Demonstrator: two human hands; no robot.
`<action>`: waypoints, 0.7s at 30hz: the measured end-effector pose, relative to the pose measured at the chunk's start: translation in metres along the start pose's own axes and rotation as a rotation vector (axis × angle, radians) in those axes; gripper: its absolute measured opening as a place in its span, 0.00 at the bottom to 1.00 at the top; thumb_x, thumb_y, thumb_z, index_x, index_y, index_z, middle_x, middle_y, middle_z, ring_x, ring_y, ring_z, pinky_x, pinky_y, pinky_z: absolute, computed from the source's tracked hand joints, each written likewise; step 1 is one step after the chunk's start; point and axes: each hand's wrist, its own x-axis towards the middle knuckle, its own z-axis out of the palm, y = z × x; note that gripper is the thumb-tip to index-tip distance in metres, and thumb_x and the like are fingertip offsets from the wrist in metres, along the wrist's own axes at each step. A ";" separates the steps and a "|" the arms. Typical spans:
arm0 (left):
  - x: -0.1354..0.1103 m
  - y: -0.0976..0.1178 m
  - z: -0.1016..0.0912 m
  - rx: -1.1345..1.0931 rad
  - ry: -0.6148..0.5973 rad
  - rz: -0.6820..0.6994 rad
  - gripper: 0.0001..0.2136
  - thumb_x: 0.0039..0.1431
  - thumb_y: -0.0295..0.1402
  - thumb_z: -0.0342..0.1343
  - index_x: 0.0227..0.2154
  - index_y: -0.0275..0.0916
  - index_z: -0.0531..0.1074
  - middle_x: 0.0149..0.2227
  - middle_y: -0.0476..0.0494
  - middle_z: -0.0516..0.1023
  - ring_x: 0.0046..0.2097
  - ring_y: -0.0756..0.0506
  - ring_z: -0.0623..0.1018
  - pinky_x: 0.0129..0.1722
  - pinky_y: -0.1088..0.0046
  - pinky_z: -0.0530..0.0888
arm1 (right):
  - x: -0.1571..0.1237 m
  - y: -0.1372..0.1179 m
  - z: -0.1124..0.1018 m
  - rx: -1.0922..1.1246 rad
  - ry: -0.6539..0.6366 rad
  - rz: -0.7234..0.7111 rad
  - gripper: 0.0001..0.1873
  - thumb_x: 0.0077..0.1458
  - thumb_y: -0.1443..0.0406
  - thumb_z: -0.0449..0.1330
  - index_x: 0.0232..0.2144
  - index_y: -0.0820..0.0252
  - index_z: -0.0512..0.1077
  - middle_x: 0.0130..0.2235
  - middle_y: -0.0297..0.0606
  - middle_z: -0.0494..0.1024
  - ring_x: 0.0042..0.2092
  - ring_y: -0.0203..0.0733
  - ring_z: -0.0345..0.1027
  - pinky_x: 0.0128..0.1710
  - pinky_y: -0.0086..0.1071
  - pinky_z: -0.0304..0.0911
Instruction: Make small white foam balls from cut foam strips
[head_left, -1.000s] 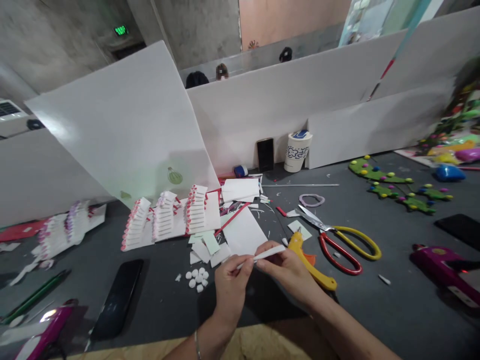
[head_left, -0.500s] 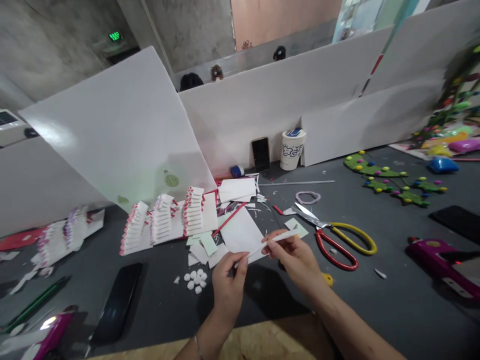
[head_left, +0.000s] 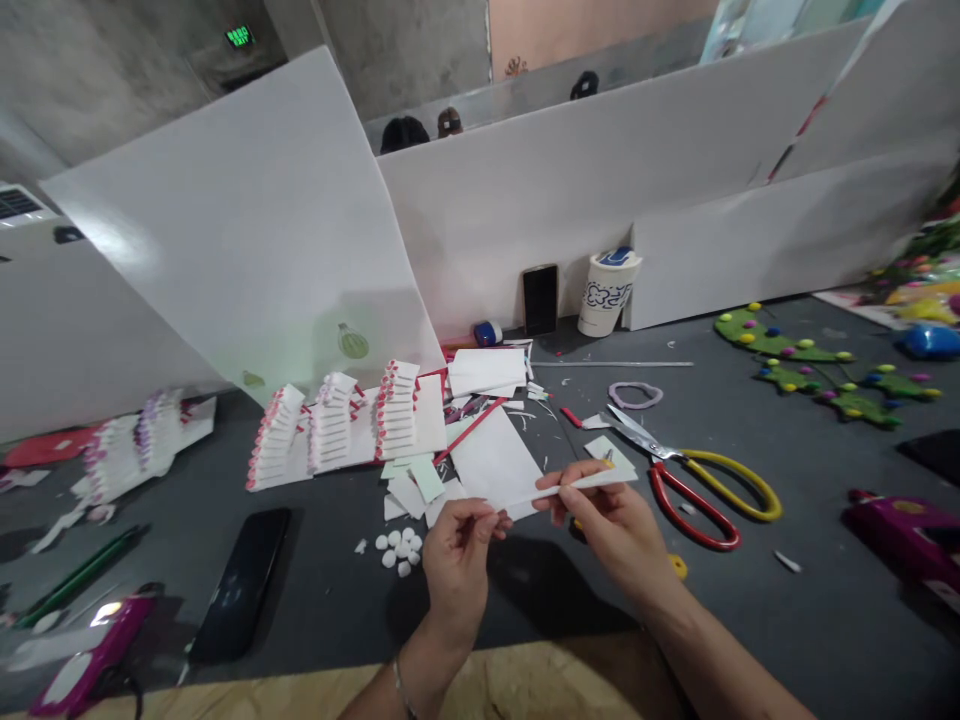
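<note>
A narrow white paper strip (head_left: 600,479) stretches between my two hands above the dark table. My right hand (head_left: 611,515) pinches it between thumb and fingers, its wider end sticking out to the right. My left hand (head_left: 461,560) is closed on the strip's thin left end, fingertips together. Beneath and behind the hands lies a white paper sheet (head_left: 495,455). To the left of my left hand sits a cluster of small white balls (head_left: 399,548). Scissors (head_left: 675,460) with one red and one yellow handle lie partly open beyond my right hand.
White folded-paper pieces with red tips (head_left: 397,410) stand at the left. A black phone (head_left: 240,580) lies front left, a purple glue gun (head_left: 907,545) at right. At the back stand a paper cup (head_left: 609,290) and another phone (head_left: 540,298). Green dotted shapes (head_left: 780,340) lie right.
The view has shifted a little, so the table things sit lower left or farther right. My right hand has moved slightly right with the strip, which now lies flatter.
</note>
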 end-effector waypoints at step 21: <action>0.011 0.001 -0.001 0.007 -0.173 -0.245 0.08 0.52 0.35 0.62 0.31 0.37 0.79 0.27 0.44 0.82 0.30 0.46 0.81 0.31 0.74 0.78 | 0.002 0.004 0.000 0.066 0.035 0.023 0.15 0.51 0.55 0.65 0.31 0.57 0.67 0.33 0.37 0.80 0.29 0.38 0.76 0.31 0.31 0.73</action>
